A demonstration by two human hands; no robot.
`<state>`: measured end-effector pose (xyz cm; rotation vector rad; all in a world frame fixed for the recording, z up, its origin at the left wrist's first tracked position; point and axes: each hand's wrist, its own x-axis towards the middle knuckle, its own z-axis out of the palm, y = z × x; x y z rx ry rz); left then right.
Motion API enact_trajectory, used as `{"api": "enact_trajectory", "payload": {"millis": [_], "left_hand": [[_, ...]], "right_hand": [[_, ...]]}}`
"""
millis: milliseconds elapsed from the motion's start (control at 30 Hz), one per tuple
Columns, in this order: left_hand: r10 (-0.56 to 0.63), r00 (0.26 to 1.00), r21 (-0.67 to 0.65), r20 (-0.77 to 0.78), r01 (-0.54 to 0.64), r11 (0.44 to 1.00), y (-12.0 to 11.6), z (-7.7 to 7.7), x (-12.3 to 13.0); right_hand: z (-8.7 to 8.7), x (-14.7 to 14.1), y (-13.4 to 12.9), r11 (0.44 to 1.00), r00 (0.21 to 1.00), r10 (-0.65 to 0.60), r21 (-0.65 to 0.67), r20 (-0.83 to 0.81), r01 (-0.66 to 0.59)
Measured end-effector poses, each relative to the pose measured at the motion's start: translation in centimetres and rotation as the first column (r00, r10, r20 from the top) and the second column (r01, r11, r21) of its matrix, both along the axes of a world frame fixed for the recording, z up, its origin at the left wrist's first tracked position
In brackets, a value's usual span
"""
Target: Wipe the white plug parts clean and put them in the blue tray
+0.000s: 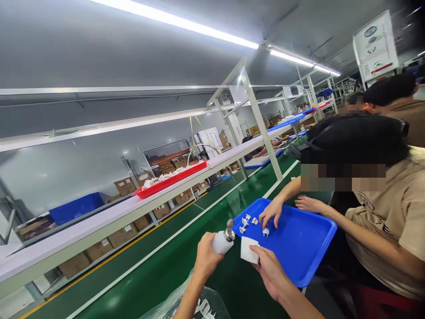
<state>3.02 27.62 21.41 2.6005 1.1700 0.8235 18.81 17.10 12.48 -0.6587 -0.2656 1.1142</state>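
My left hand (206, 257) is wrapped round a white bottle (222, 243) with a metal top, tilted toward the right. A small round lid at the bottle's top stands open. Beside it, my right hand (268, 268) pinches a white square piece (249, 250) between thumb and fingers, a short gap from the bottle. Just beyond my right hand lies a blue tray (299, 239) with several small white plug-like parts (245, 221) at its left end. A clear plastic bag (212, 301) with white parts is partly hidden behind my left forearm.
A co-worker (381, 212) sits at the right, one hand (272, 212) reaching over the blue tray near a white part. A raised shelf (109, 217) crosses the left side, bearing a red tray (172, 179) of white parts. The work surface (142, 274) is green.
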Motion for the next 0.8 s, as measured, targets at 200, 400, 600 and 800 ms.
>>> {"api": "enact_trajectory", "payload": {"millis": [200,400,600,800], "left_hand": [[-0.041,0.943,0.084,-0.329,0.072,0.994,-0.4,2.0,-0.4],[0.009,0.843,0.158,-0.538,0.09,0.983,-1.0,3.6,1.0],[0.043,0.765,0.215,-0.643,0.126,0.968,-1.3,4.9,2.7],[0.063,0.724,0.244,-0.687,0.148,0.959,-1.2,5.5,3.5]], "right_hand": [[0.6,-1.4,1.1,0.996,0.997,0.056,0.066,-0.053,-0.052],[0.4,-1.0,1.2,0.997,0.987,0.078,0.026,-0.138,-0.075],[0.6,-0.8,1.1,0.993,0.977,0.119,0.025,-0.178,-0.116],[0.9,-0.5,1.2,0.992,0.968,0.128,0.019,-0.214,-0.127]]}}
